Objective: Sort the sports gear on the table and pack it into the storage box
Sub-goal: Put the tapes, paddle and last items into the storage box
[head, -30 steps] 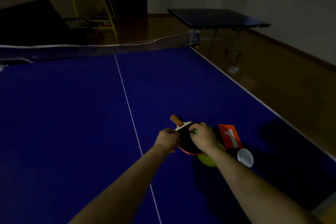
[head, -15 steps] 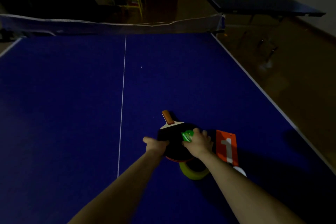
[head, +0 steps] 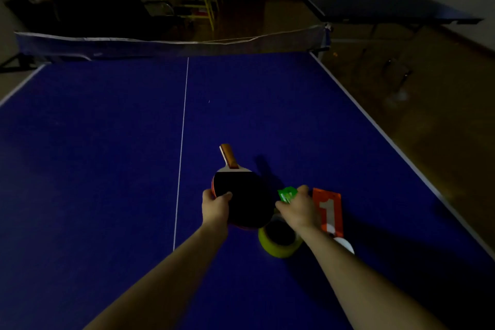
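The blue table-tennis counter fills most of the view, with a white centre line running away from the person to the net stretched across its far edge. Beyond the net, to the right, stands a second dark table on the wooden floor.

Just right of the centre line lies a black-faced paddle, a red rim showing at its edge, its wooden handle pointing toward the net. The left hand holds the paddle's left edge, thumb on the black face, fingers beneath; this grip is closed on the paddle.

Right of the paddle, touching its near edge, sits a yellow-green roll of tape, partly under the right forearm. Farther right of the paddle lies an orange card with a white numeral 1, and at its near end a small white round object, too dim to identify.

The right hand, between paddle and card, pinches a small green packet in its fingers, so that grip is closed on the packet.
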Available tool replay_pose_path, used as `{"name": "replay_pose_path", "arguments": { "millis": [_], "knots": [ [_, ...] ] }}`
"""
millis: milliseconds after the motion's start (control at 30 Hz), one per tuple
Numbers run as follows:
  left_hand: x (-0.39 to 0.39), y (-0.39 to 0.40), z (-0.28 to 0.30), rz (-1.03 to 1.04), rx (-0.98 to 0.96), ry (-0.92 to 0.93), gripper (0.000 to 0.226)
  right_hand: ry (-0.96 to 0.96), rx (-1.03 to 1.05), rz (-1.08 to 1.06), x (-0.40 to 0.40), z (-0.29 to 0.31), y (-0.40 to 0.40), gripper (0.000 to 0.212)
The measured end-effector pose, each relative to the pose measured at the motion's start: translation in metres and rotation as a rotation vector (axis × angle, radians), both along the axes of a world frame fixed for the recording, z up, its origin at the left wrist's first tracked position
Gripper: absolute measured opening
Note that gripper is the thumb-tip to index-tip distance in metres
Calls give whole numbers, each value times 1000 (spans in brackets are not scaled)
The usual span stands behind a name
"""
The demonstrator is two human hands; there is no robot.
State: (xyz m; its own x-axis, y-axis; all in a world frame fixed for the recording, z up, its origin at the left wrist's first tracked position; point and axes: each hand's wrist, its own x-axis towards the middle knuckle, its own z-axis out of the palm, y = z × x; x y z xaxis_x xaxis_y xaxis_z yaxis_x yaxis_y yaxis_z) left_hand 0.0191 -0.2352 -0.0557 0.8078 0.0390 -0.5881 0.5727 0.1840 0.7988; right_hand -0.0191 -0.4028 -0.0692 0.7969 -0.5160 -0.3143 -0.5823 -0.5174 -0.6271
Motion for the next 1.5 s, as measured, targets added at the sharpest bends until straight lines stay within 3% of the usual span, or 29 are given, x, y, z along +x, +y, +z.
{"name": "replay_pose_path", "arguments": {
  "millis": [367,667,1000,1133,1267,1400,1500],
  "knots": [
    [-38,27,-1,46,125,-136,30,138,-177,261,-44,-9,39,71],
    [-59,41,-3,-34,52,-61,20,56,-276,280,-61,-6,49,58],
    [-63,21,-3,-18,10,35,34,-277,41,268,-53,23,72,34],
    [-59,16,0,0,-133,72,58,-289,239,280,-49,27,71,25],
    [-56,3,0,-39,-126,53,77,-242,351,271,-45,31,52,21],
    [-50,-16,-3,-35,-27,25,72,-300,361,112,-48,27,35,21],
    [-45,-29,-10,-30,-15,32,74,-276,0,-162,-45,19,10,32]
  ]
}}
